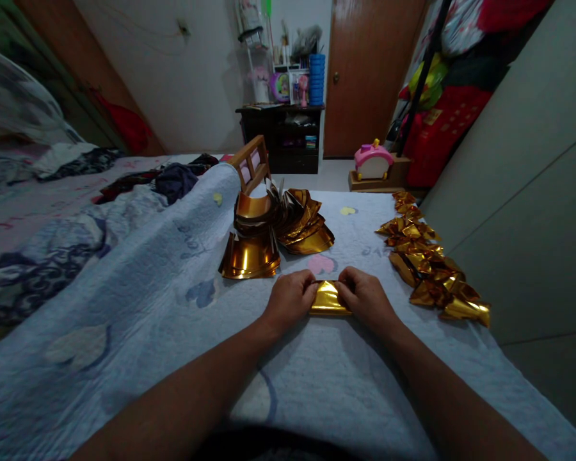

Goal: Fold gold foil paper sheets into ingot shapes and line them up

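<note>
A small folded piece of shiny gold foil paper (pixel 327 299) lies flat on the light blue bedspread in front of me. My left hand (pixel 292 298) grips its left end, thumb on top and fingers curled around the far edge. At the opposite end my right hand (pixel 367 293) holds it the same way. The fingertips behind the foil are partly hidden. Just beyond my left hand sit a stack of flat, curved gold foil sheets (pixel 249 256) and a fanned pile of gold foil sheets (pixel 310 237).
Folded gold foil pieces (pixel 425 269) form a row along the bed's right edge, beside a pale cabinet (pixel 532 211). A wooden frame (pixel 252 160) stands behind the foil stacks. Rumpled bedding (pixel 100 237) lies to the left. Farther back are a pink toy (pixel 373 161) and a dark shelf (pixel 283 137).
</note>
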The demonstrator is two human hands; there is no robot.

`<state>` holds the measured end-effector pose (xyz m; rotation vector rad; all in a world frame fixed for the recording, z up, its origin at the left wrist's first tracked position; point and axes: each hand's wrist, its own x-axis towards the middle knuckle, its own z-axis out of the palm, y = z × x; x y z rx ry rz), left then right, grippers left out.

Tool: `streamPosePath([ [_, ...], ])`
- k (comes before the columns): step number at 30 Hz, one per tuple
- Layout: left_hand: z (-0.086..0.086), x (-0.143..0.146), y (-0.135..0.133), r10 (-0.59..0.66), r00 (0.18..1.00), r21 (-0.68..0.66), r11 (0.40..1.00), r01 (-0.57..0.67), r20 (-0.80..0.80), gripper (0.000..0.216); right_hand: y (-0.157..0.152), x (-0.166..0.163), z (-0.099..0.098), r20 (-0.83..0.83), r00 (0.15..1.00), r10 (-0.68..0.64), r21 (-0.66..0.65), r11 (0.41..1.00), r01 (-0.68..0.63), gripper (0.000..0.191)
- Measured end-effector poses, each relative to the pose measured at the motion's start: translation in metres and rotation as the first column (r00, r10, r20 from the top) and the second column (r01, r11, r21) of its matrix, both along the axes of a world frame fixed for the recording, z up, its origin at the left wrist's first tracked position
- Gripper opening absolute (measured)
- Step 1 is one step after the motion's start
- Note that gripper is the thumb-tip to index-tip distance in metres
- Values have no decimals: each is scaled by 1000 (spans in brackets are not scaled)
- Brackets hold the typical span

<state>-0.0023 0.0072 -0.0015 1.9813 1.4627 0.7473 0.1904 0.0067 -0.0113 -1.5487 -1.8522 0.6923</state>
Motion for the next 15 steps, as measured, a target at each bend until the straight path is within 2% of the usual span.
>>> streamPosePath([
  [3, -1, 2, 0, -1, 994, 29, 1000, 4, -107, 14, 2, 0, -4, 65, 998, -14, 25, 1000, 13, 12],
  [6, -4, 3, 0, 17, 989, 62, 998, -8, -146, 9, 3, -1, -5, 108, 994, -18, 38, 999, 14, 13],
  [15, -5, 2, 3, 32, 999, -5, 999, -32, -40, 10, 3, -1, -1, 124, 992, -3, -6, 1000, 4, 12],
])
